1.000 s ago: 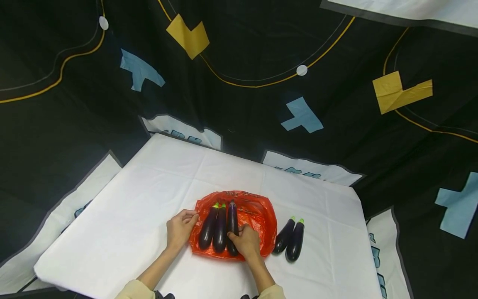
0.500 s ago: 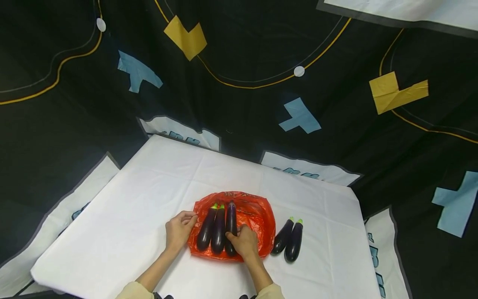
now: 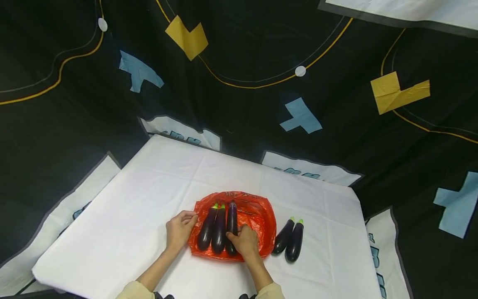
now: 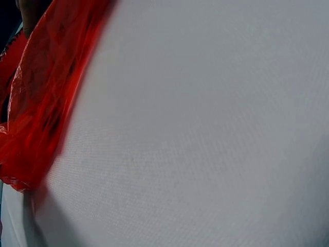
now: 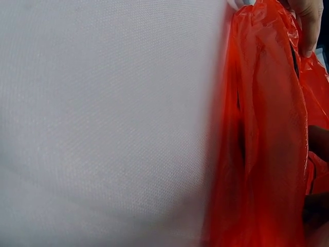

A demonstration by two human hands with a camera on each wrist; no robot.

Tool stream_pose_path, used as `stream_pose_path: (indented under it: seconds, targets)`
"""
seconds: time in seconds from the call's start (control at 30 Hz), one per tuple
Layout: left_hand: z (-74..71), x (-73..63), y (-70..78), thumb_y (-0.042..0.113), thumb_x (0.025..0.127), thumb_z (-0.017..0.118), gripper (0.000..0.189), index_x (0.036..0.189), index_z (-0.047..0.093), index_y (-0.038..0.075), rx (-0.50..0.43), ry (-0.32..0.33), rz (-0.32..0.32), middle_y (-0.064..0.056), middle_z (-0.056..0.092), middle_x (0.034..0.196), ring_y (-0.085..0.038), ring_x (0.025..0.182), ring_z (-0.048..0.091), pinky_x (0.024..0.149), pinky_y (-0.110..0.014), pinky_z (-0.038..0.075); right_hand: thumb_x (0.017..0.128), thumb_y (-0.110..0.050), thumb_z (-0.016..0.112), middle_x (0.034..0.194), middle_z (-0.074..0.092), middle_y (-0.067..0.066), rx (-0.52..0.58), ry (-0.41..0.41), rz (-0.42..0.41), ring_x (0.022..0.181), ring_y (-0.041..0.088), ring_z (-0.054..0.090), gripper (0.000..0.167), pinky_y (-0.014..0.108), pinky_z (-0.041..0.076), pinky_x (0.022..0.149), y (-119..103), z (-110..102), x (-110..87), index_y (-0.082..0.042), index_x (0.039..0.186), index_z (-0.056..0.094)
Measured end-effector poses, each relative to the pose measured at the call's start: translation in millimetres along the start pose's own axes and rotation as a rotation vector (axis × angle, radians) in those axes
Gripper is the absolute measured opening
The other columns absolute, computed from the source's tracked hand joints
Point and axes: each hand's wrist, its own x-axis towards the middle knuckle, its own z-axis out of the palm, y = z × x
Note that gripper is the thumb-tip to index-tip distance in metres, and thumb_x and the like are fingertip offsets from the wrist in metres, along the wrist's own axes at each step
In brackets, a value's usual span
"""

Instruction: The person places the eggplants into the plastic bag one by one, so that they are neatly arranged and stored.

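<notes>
A red plastic bag lies spread open on the white table, with three dark purple eggplants side by side in it. My left hand pinches the bag's left rim. My right hand reaches into the bag and grips the lower part of the rightmost eggplant. To its left lie the middle eggplant and the left eggplant, green stems pointing away from me. The left wrist view shows the bag's side wall. In the right wrist view, the bag's near wall partly hides my right fingers.
Just right of the bag, two more eggplants lie close together on the table, one nearer the bag and one farther right. The white tabletop ends at a back edge before a black patterned cloth.
</notes>
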Motion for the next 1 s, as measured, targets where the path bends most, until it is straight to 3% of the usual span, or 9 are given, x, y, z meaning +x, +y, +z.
stream_pose_path:
  seconds: [0.7,1.0]
  targets:
    - [0.6,1.1,0.1,0.012,0.084,0.073,0.004,0.086,0.071,0.009,0.003,0.010,0.017,-0.006,0.072,0.082,-0.018,0.076,0.071,0.061,-0.015,0.053,0.075,-0.034,0.080,0.067,0.056,0.004,-0.009,0.003,-0.020,0.061,0.017,0.052,0.043,0.029,0.048,0.054,-0.9,-4.3,1.0,0.002,0.089,0.062]
    - [1.4,1.9,-1.6,0.012,0.084,0.073,0.004,0.086,0.072,0.009,0.010,0.015,0.003,-0.007,0.073,0.083,-0.019,0.077,0.071,0.059,-0.014,0.052,0.074,-0.034,0.080,0.063,0.053,0.001,-0.026,0.021,-0.043,0.061,0.017,0.051,0.039,0.031,0.045,0.055,-0.7,-3.9,-0.2,-0.001,0.083,0.060]
